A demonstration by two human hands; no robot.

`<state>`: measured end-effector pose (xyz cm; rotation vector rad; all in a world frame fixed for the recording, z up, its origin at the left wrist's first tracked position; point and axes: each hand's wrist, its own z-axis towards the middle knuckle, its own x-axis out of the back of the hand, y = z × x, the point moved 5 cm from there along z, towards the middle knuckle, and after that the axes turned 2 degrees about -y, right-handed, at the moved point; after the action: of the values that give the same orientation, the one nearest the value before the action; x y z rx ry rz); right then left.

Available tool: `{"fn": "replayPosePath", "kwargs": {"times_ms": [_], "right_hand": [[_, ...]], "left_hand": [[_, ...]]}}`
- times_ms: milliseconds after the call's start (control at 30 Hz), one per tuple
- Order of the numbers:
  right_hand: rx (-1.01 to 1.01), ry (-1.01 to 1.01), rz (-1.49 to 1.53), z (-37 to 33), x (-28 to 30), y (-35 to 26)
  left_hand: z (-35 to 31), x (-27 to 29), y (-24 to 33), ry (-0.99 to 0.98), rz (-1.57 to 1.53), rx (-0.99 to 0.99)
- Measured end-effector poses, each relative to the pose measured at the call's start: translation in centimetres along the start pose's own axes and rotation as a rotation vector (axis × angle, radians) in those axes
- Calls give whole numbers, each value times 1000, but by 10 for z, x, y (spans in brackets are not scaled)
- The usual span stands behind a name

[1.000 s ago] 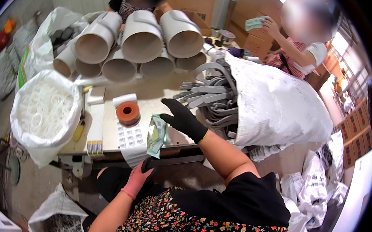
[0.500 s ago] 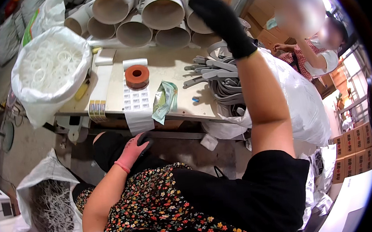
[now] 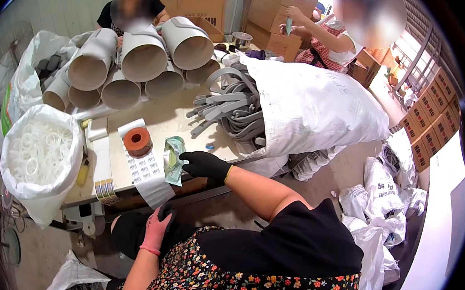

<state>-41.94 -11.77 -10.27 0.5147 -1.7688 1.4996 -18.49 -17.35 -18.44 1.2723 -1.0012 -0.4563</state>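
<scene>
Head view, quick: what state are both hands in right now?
Left hand: partly curled; whether it holds anything cannot be told.
Right hand: at the right edge of the green packet; whether it grips cannot be told.

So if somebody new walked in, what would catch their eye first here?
Probably the stack of big pale tubes along the back of the table. Then a white sack of pale rings at the table's left, and a bigger sack lying at right, grey straps poking out. Near the front edge, the black-gloved right hand is at a green packet.
</scene>
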Motion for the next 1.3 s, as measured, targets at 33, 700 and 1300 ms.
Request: {"fn": "replayPosePath", "kwargs": {"times_ms": [33, 700, 1300], "right_hand": [[21, -12, -20, 2, 0, -1], [37, -188, -77, 21, 0, 3], [513, -700, 306, -20, -148, -109]], "left_hand": [[0, -1, -1, 1, 35, -10], [12, -3, -6, -23, 67, 16], [-132, 95, -14, 498, -578, 347]]}}
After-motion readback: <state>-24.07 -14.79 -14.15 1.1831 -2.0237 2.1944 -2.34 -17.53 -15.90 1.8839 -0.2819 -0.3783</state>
